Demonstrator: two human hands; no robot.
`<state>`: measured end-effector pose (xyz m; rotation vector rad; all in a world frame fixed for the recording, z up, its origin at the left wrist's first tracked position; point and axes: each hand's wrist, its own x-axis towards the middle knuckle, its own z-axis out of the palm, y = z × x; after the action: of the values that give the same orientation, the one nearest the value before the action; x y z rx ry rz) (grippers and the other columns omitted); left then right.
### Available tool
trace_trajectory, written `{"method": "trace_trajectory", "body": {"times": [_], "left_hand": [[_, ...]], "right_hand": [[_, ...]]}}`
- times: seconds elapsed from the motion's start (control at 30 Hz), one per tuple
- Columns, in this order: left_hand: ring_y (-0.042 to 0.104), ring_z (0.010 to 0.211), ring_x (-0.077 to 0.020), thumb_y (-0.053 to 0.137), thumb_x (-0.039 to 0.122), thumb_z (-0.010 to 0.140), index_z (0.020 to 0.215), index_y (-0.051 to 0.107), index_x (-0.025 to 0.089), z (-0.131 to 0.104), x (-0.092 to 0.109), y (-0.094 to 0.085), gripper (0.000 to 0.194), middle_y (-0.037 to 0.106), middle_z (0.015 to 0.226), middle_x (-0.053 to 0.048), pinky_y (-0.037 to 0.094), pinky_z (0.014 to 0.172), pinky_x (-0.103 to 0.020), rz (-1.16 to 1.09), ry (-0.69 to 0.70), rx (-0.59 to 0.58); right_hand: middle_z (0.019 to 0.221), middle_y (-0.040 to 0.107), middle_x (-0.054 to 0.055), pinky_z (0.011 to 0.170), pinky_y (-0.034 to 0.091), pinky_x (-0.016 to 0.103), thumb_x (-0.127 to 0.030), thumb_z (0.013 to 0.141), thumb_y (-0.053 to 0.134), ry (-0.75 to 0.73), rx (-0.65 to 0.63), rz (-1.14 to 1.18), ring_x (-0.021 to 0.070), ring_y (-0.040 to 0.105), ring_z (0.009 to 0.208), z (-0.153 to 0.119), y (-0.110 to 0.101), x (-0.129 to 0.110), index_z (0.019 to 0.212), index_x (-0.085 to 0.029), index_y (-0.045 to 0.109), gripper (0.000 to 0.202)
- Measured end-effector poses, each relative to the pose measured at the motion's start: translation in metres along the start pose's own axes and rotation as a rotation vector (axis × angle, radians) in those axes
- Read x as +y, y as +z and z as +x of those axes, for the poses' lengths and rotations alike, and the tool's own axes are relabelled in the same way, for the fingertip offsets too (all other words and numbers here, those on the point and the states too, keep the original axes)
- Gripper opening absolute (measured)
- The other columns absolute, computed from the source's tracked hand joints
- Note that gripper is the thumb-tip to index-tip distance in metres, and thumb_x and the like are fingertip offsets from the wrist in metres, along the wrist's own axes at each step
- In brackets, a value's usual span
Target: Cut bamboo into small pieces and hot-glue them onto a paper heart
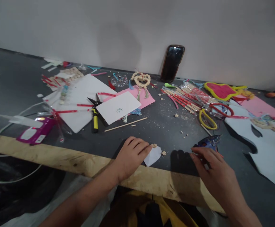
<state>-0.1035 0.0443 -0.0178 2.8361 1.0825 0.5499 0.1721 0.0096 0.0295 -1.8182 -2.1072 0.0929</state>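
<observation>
At the front edge of the dark tabletop, my left hand (pixel 133 157) holds down a small white heart-like paper piece (pixel 153 156), its fingers bent together over the left side. Small beige pieces lie at the paper's edges: one beige piece (pixel 163 153) on the right, another beside my fingertips. Farther right, my right hand (pixel 214 170) hovers palm inward with thumb and forefinger tips close together; anything between them is too small to make out. Just behind that hand lies a dark blue crinkled packet (pixel 207 143), partly covered by the fingers.
Behind my hands lie a thin wooden stick (pixel 125 125), a white card (pixel 118 107), yellow-handled pliers (pixel 95 119), red-wrapped sticks (pixel 181 99) and scissors (pixel 207 119). A phone (pixel 172 63) leans on the wall. A purple device (pixel 36 130) with white cables sits left; cut white paper (pixel 267 151) lies right.
</observation>
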Motion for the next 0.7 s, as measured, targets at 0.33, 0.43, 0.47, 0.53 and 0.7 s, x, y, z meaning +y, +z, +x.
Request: {"method": "trace_trajectory", "body": {"times": [0.33, 0.43, 0.47, 0.53, 0.7], "left_hand": [[0.052, 0.101, -0.0213, 0.04, 0.011, 0.091, 0.118, 0.055, 0.016, -0.001, 0.001, -0.002, 0.032, 0.062, 0.11, -0.01, 0.039, 0.087, -0.041, 0.009, 0.008, -0.001], [0.051, 0.102, -0.0219, 0.04, 0.01, 0.09, 0.119, 0.054, 0.015, -0.001, 0.001, -0.002, 0.033, 0.062, 0.111, -0.011, 0.038, 0.087, -0.042, 0.008, 0.005, -0.021], [0.051, 0.102, -0.022, 0.04, 0.01, 0.09, 0.119, 0.054, 0.015, -0.001, 0.001, -0.002, 0.033, 0.062, 0.112, -0.01, 0.038, 0.087, -0.042, 0.006, 0.005, -0.023], [0.051, 0.101, -0.0222, 0.041, 0.01, 0.089, 0.119, 0.054, 0.015, -0.001, 0.001, -0.002, 0.033, 0.062, 0.111, -0.01, 0.038, 0.087, -0.042, 0.002, 0.005, -0.021], [0.052, 0.101, -0.0217, 0.043, 0.011, 0.089, 0.118, 0.054, 0.016, -0.001, 0.001, -0.002, 0.032, 0.062, 0.111, -0.01, 0.037, 0.088, -0.04, 0.012, 0.002, -0.018]], "right_hand": [[0.089, 0.067, 0.006, 0.071, 0.05, 0.033, -0.032, 0.087, 0.046, -0.066, 0.008, 0.07, 0.0195, 0.063, 0.083, -0.008, 0.011, -0.006, 0.093, -0.02, 0.061, 0.019], [0.091, 0.067, 0.006, 0.074, 0.051, 0.034, -0.031, 0.087, 0.047, -0.04, -0.03, 0.093, 0.0198, 0.063, 0.085, -0.009, 0.011, -0.006, 0.094, -0.022, 0.061, 0.018], [0.091, 0.067, 0.006, 0.074, 0.051, 0.034, -0.031, 0.087, 0.047, -0.032, -0.039, 0.101, 0.0199, 0.063, 0.086, -0.009, 0.012, -0.006, 0.094, -0.022, 0.061, 0.018], [0.091, 0.067, 0.006, 0.073, 0.052, 0.034, -0.03, 0.086, 0.048, -0.021, -0.037, 0.112, 0.0202, 0.063, 0.086, -0.01, 0.013, -0.005, 0.093, -0.023, 0.061, 0.017], [0.091, 0.066, 0.006, 0.078, 0.05, 0.035, -0.025, 0.087, 0.048, -0.092, -0.036, 0.153, 0.0196, 0.061, 0.087, -0.004, 0.015, -0.015, 0.094, -0.022, 0.063, 0.017]]}}
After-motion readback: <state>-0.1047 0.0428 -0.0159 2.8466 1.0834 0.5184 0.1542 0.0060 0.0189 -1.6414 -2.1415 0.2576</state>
